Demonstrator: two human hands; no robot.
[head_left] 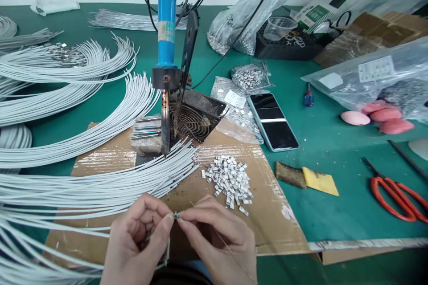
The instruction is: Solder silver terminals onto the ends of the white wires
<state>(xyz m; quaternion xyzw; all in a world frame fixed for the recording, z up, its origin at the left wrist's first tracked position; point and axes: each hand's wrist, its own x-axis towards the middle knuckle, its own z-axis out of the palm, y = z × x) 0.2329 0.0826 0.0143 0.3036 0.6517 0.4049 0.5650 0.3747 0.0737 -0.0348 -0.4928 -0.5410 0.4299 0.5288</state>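
Note:
My left hand (142, 236) is closed in a pinch on the end of a white cable (167, 251), which hangs below its fingers. My right hand (217, 234) pinches at the same spot, its fingertips almost meeting the left ones. A tiny piece (175, 215) shows between the fingertips, too small to make out. Through the right hand's fingers runs a thin solder wire (227, 246). A pile of small silvery metal tabs (230, 180) lies on the cardboard just beyond. Above the hands stands a blue-handled soldering iron (167, 31), tip down, in a black clamp.
Bundles of white cables (83, 187) cover the left side. A small fan (194, 118) sits behind the iron on the cardboard (277, 227). Rightward lie a phone (273, 122), a yellow sponge (320, 181), red-handled scissors (394, 196), a small screwdriver (308, 97) and plastic bags (368, 71).

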